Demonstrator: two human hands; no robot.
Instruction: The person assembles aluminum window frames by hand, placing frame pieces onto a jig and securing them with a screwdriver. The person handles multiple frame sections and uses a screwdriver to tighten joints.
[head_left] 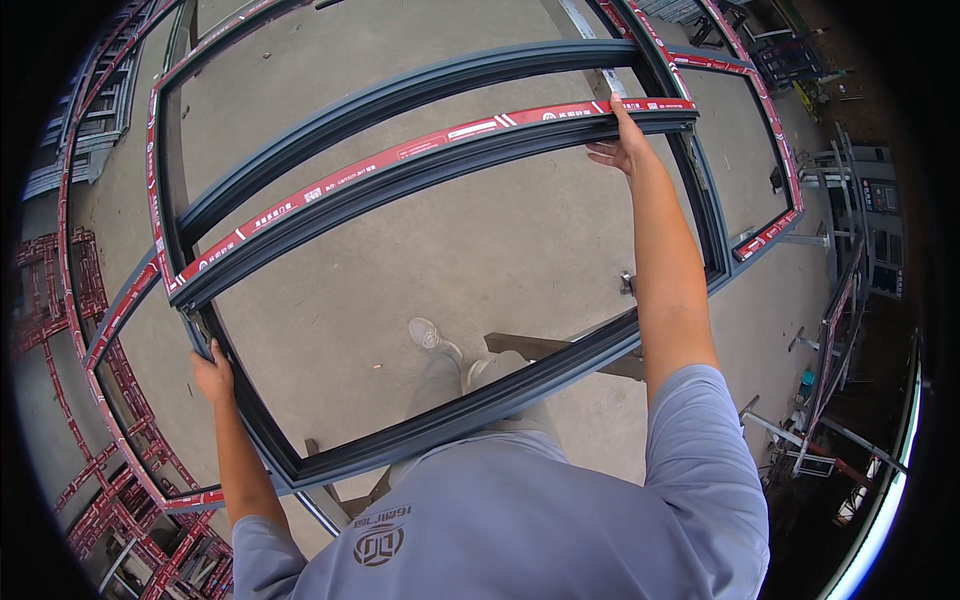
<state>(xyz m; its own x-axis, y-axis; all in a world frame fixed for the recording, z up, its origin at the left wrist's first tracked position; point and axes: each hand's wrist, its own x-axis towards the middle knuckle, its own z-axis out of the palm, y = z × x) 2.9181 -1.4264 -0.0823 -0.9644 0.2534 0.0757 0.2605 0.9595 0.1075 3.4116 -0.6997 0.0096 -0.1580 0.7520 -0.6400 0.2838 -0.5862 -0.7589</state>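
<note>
A dark grey metal window frame (540,385) lies level in front of my body, its near rail close to my waist. Across it rests a sash (400,165) with red printed film along its outer faces, reaching away toward the far side. My left hand (213,376) is closed on the left side of the window frame, below the sash's near left corner. My right hand (627,140) holds the sash's near rail close to its right end. One digit lies up over the red film, and the other fingers show under the rail.
Brown support bars (560,352) show beneath the frame. Red-filmed profiles (130,500) are stacked at the left, and grey profiles (95,130) lie at the far left. A metal rack (830,340) stands at the right. My shoe (425,332) is on the concrete floor.
</note>
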